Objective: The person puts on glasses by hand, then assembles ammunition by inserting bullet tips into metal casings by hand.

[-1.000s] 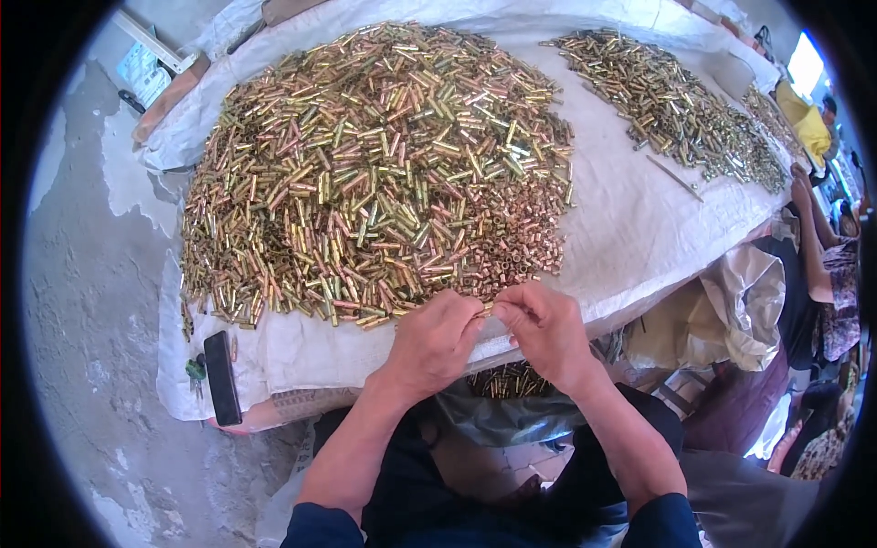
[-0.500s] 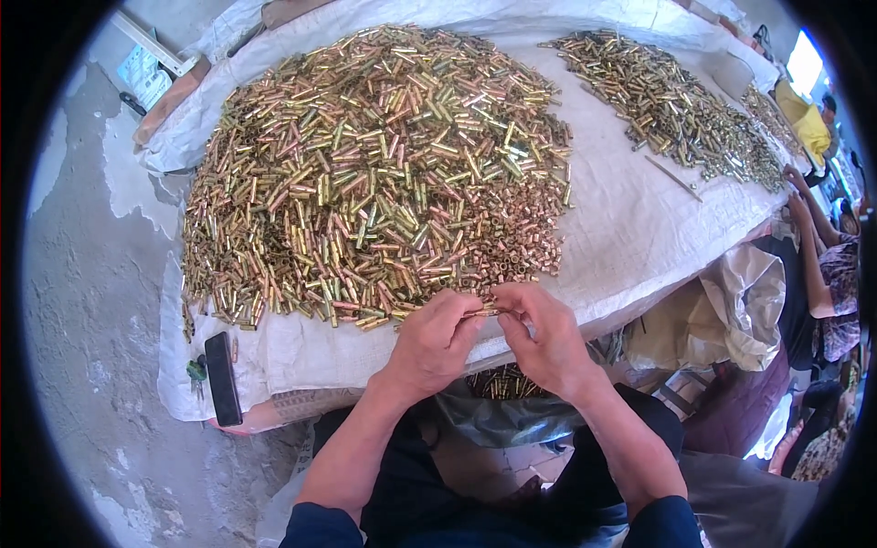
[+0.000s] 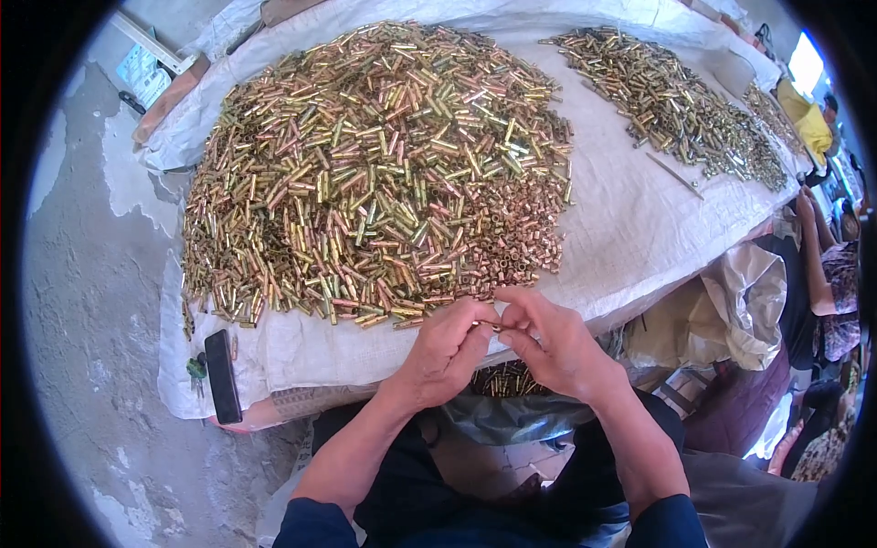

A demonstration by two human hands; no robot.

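A large heap of brass-coloured metal tubes (image 3: 375, 173) covers a white woven sheet (image 3: 639, 228) on the table in front of me. My left hand (image 3: 448, 352) and my right hand (image 3: 553, 342) meet at the sheet's near edge, just below the heap. Both pinch one small brass tube (image 3: 491, 325) between their fingertips. Under my hands, a dark bag on my lap (image 3: 502, 406) holds more tubes.
A black phone (image 3: 222, 375) lies on the sheet's near left corner, by a small green thing. A second, flatter pile of tubes (image 3: 676, 100) spreads at the far right. Another person's arm (image 3: 808, 247) reaches in at the right edge. Grey concrete floor lies left.
My hands have stayed at the sheet's near edge, the fingers shifting slightly on the small tube. The heap has not changed.
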